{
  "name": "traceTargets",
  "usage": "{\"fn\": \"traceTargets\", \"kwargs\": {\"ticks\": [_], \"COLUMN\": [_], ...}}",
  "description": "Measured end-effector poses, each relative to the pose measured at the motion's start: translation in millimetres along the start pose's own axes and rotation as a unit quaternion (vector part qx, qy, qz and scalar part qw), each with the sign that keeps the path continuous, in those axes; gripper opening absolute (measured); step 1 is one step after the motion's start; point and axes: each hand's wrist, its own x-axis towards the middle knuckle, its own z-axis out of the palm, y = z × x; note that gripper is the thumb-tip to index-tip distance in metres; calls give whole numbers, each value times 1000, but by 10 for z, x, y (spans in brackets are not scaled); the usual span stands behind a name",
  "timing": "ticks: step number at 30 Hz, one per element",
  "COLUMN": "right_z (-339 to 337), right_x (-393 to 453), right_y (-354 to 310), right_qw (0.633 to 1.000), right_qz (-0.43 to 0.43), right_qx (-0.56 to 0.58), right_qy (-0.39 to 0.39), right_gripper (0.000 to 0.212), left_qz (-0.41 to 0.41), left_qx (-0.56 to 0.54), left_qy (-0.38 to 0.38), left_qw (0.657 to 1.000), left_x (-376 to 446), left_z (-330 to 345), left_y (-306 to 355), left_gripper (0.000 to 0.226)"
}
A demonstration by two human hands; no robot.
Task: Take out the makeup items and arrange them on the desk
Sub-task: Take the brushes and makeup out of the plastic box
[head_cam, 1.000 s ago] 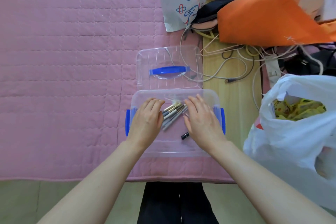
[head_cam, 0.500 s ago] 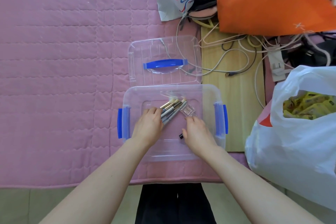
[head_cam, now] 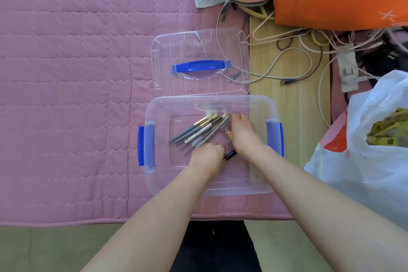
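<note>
Pink quilted cover (head_cam: 66, 73) on the bench, clear bin (head_cam: 159, 181) at frame centre, lid off above it. Brushes (head_cam: 198, 131) lie bundled inside, easy to gather. My left hand (head_cam: 207, 157) curls around their near ends; my right hand (head_cam: 242, 132) pinches a small clear case (head_cam: 225, 128).

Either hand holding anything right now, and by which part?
Left hand grips the makeup brushes by their handle tips. Right hand pinches the small clear case at its edge. Both are inside the clear box.
</note>
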Motion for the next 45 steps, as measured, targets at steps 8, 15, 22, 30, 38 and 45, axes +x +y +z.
{"fn": "traceTargets", "kwargs": {"ticks": [8,15,22,30,38,45], "right_z": [76,77,-8,2,277,475], "right_x": [128,95,57,-210,-386,-212], "right_y": [-5,11,19,61,59,19], "right_qw": [998,998,1000,994,997,971], "right_qz": [-18,-23,-15,1,-34,8], "right_qx": [-59,-44,-5,98,-66,-235], "right_qy": [31,36,13,43,28,39], "right_gripper": [42,42,31,27,40,29], "left_qz": [29,61,33,-35,-96,-107], "left_qx": [65,143,87,-114,-45,48], "left_qy": [-13,12,10,65,139,139], "left_qw": [997,988,996,991,985,983], "left_x": [188,144,17,-123,-2,195], "left_z": [41,53,-122,-252,-265,-189], "left_y": [102,78,-82,-390,-484,-505], "left_gripper": [29,37,22,13,14,9]}}
